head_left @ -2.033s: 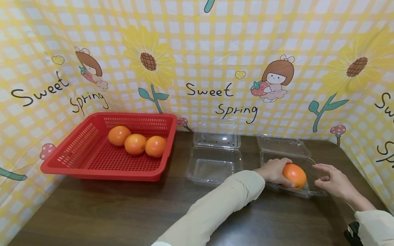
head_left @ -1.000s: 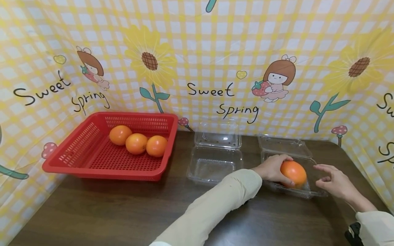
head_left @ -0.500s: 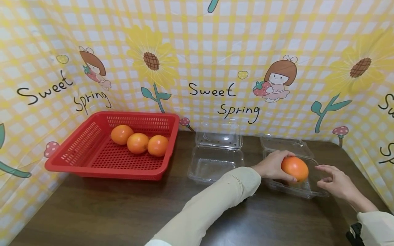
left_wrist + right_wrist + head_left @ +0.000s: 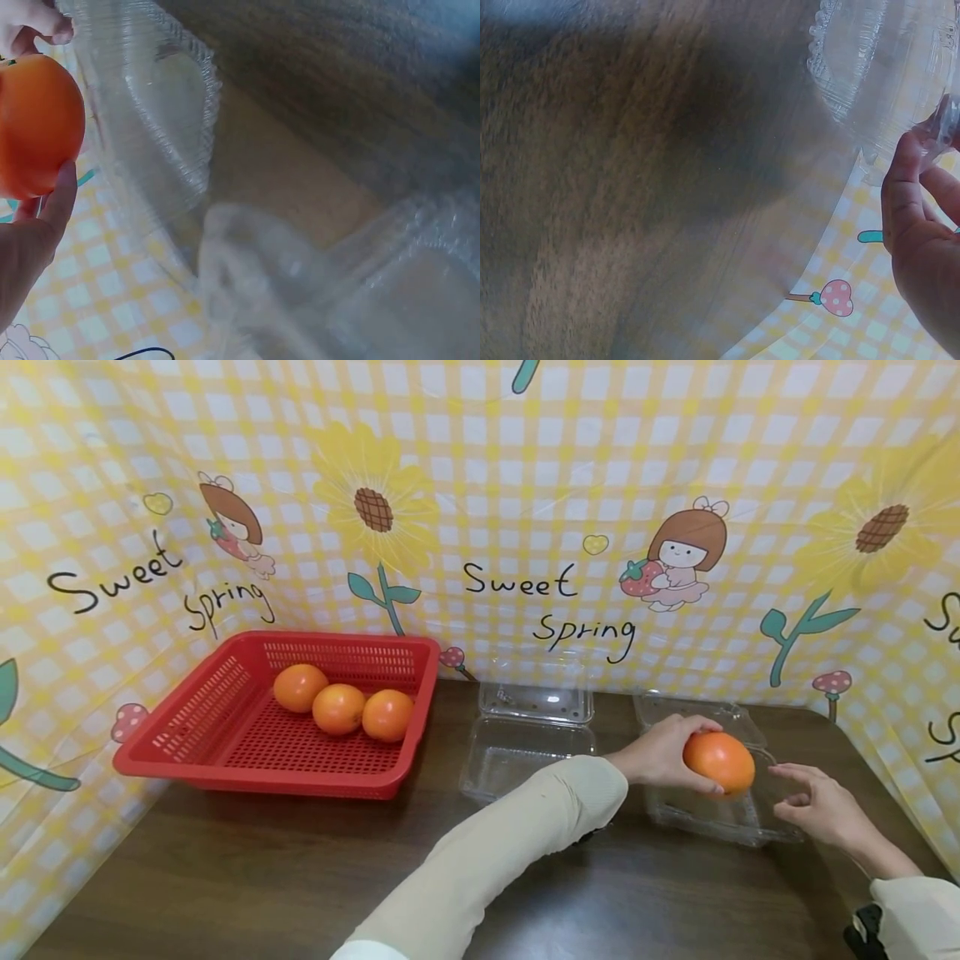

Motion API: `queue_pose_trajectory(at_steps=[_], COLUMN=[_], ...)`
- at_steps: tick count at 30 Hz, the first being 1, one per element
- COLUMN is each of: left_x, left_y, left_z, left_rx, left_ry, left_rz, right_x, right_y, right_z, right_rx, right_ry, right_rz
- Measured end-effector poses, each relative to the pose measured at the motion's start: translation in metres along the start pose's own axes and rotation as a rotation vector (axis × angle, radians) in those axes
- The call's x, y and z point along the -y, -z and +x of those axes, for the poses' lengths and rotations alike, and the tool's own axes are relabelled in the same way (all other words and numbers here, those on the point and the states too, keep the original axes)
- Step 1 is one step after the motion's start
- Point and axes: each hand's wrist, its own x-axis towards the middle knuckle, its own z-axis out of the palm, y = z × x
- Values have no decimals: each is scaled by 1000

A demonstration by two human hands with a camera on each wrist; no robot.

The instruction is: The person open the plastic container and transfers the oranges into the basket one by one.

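My left hand (image 4: 663,752) grips an orange (image 4: 720,763), thumb on the near side and fingers over the far side. The orange is raised over the base of the right clear plastic clamshell box (image 4: 738,835), whose hinged lid (image 4: 697,714) lies back behind it. In the left wrist view the orange (image 4: 37,127) shows with the thumb against its skin. My right hand (image 4: 821,810) is at this box's right side. The right wrist view has its thumb and a finger (image 4: 904,199) pinching the plastic rim.
A red perforated basket (image 4: 255,783) on the left holds three oranges (image 4: 339,709). Between basket and right box stands a second open clear box (image 4: 525,756), partly behind my left sleeve (image 4: 502,843). A checked cloth (image 4: 510,485) backs the wooden table (image 4: 247,868).
My left hand has lifted the orange up from inside the right box. My right hand stays at the box's right side. The view has shifted slightly.
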Motion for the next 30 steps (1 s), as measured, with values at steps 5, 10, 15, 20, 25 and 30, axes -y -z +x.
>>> queue_pose_trajectory(at_steps=[5, 10, 15, 20, 25, 30], left_x=[-2, 1, 6, 11, 13, 14], left_y=[12, 26, 38, 48, 59, 71], left_z=[-3, -4, -8, -12, -16, -22], left_rx=[-8, -25, -24, -21, -16, -10], left_ry=[-13, -51, -61, -82, -76, -72], left_rz=[-28, -86, -142, -181, -232, -271], right_x=[0, 1, 0, 1, 1, 1], right_y=[-1, -2, -1, -1, -2, -4], right_z=[0, 0, 0, 1, 1, 1], right_rx=[4, -10, -4, -9, -25, -41], right_ry=[-9, 0, -8, -6, 3, 11], right_rz=[-4, -11, -21, -39, -45, -43])
